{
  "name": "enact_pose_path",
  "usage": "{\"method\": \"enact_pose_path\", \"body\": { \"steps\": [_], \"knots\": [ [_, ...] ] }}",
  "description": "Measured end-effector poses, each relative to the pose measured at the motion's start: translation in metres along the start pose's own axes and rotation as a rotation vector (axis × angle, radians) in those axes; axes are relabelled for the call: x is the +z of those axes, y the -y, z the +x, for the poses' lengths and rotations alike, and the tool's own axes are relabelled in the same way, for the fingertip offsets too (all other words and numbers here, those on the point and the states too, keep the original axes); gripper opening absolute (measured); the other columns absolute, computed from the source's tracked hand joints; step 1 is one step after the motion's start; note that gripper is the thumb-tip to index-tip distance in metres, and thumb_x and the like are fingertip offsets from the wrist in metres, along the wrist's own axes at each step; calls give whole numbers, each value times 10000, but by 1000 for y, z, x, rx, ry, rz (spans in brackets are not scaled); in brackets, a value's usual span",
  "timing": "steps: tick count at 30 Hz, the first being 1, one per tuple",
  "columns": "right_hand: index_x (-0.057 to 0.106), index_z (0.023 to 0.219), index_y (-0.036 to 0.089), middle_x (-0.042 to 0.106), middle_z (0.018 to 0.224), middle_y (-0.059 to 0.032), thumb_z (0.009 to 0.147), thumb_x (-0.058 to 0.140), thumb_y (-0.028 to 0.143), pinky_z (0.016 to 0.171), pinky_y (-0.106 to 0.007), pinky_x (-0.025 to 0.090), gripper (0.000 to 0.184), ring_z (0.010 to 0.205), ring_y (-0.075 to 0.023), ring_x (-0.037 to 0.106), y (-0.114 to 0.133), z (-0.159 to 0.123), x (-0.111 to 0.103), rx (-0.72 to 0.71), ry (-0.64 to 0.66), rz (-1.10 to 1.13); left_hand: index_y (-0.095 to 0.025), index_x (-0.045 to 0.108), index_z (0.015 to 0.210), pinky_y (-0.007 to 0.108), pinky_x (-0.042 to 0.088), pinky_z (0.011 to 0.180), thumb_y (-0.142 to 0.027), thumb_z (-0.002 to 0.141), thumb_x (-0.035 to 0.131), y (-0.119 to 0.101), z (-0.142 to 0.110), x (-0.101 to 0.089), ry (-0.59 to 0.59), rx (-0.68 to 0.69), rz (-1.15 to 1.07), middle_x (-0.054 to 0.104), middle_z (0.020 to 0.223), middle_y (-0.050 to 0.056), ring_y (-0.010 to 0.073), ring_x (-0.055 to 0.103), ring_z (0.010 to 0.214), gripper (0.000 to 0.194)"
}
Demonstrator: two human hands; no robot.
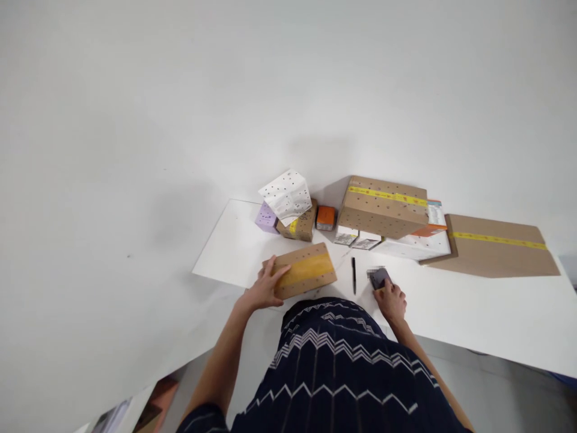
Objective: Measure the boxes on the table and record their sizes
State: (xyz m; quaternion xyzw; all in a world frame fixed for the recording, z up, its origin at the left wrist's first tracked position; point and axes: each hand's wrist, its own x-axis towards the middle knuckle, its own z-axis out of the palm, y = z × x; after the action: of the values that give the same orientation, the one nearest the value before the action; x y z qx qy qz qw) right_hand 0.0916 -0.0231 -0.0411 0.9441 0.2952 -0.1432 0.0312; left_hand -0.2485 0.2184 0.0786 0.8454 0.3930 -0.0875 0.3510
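My left hand grips the left end of a small brown cardboard box, its fingers and thumb spread around that end. Wide yellow tape runs along the top of this box, which lies at the table's front edge. My right hand has its fingers closed on the near end of a dark smartphone lying on the table. Part of the phone's far end is blurred out. Between the box and the phone lies a black pen.
Along the wall on the white table stand a purple box, a taped brown box under a white package, and an orange box. Farther right, a large carton rests on white boxes beside a long carton.
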Motion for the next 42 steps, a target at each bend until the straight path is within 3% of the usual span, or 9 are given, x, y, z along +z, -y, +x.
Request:
{"method": "enact_pose_path", "body": {
  "steps": [4, 8, 12, 16, 21, 26, 31, 36, 42],
  "knots": [
    [386, 1384, 204, 420, 1324, -163, 870, 427, 421, 906, -478, 386, 560, 1153, -328, 430, 3, -1, 0, 20, 5, 16, -374, 334, 1414, 543, 347, 1032, -225, 511, 799, -29, 41, -4, 107, 146, 24, -65, 1564, 36, 437, 139, 1389, 1027],
    [373, 1401, 202, 408, 1343, -154, 860, 456, 427, 919, -467, 383, 592, 1166, -331, 417, 4, -1, -2, 24, 16, 20, -334, 298, 1438, 518, 307, 1072, -263, 555, 788, -41, 64, -6, 130, 234, 25, -70, 1563, 49, 396, 62, 1415, 1013],
    [357, 1409, 214, 405, 1344, -157, 862, 450, 429, 916, -464, 386, 595, 1168, -322, 416, 1, 0, -4, 17, 47, 37, -304, 256, 1458, 462, 251, 1121, -323, 611, 774, -38, 64, 2, 75, 239, -61, -116, 1559, 47, 348, 45, 1429, 993],
    [351, 1410, 228, 375, 1378, -161, 868, 442, 447, 931, -453, 375, 592, 1213, -322, 394, -2, 2, -9, 32, 30, 74, -287, 34, 1490, 424, 222, 1140, -388, 626, 768, -25, 53, 22, -60, 160, -203, -210, 1539, 71, 311, 40, 1436, 1139],
    [422, 1366, 166, 435, 1348, -166, 866, 469, 392, 967, -427, 365, 551, 1206, -307, 417, 6, 8, -19, -59, -45, 154, -215, -93, 1480, 441, 231, 1134, -418, 609, 771, -1, 43, 50, -139, 82, -391, -121, 1545, 169, 327, 106, 1425, 1243],
    [475, 1317, 110, 519, 1272, -151, 819, 491, 230, 1001, -369, 369, 513, 1163, -256, 475, 39, 8, -25, -330, 27, 295, -180, 64, 1479, 415, 222, 1140, -372, 654, 733, 9, 47, 67, -109, 108, -462, 183, 1531, 160, 275, 205, 1409, 1079],
    [535, 1247, 130, 577, 1210, -123, 779, 499, 163, 990, -324, 393, 470, 1144, -214, 508, 69, -2, -34, -500, 148, 490, -174, 254, 1424, 394, 402, 1030, -425, 756, 642, 10, 47, 68, -96, 23, -553, 541, 1311, 122, 240, 521, 1202, 812],
    [568, 1199, 159, 580, 1211, -131, 818, 520, 311, 952, -375, 434, 413, 1103, -238, 548, 69, -9, -52, -516, 175, 600, -162, 433, 1304, 384, 467, 957, -519, 726, 659, 18, 44, 59, -122, 26, -697, 596, 1247, 110, 249, 572, 1129, 715],
    [587, 1119, 160, 655, 1066, -116, 829, 498, 455, 833, -374, 494, 423, 936, -231, 620, 71, -21, -69, -457, 263, 718, -127, 505, 1223, 379, 499, 898, -563, 749, 614, 16, 43, 46, -143, -25, -795, 626, 1192, 123, 250, 612, 1040, 653]
  ]
}}
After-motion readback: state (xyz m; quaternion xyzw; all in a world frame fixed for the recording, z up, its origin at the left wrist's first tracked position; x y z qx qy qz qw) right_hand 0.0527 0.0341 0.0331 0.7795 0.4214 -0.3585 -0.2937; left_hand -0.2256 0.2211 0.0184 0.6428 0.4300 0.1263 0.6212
